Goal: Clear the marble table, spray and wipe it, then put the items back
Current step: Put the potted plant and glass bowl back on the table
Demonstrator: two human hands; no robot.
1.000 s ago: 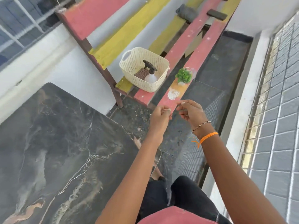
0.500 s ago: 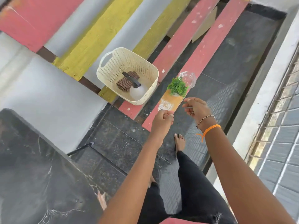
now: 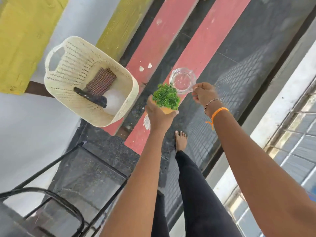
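Observation:
A small green plant (image 3: 166,97) in a yellow pot sits on the red bench slat, and my left hand (image 3: 158,113) is wrapped around the pot from the near side. Just behind it stands a clear glass dish (image 3: 182,79); my right hand (image 3: 203,94) pinches its near rim. A cream basket (image 3: 68,69) rests on the bench to the left, holding a spray bottle (image 3: 109,100) with a black trigger and a brown checked cloth (image 3: 101,82). The marble table shows only as a dark corner (image 3: 10,223) at bottom left.
The bench has red (image 3: 205,40) and yellow (image 3: 119,28) slats with gaps over a dark tiled floor. A black metal frame (image 3: 56,199) stands at the lower left. My bare foot (image 3: 181,141) is beside the bench end. A barred window (image 3: 290,142) runs along the right.
I have stepped closer to the bench and the table has slid out of view. My left hand has closed around the plant pot, and my right hand has reached the glass dish's rim.

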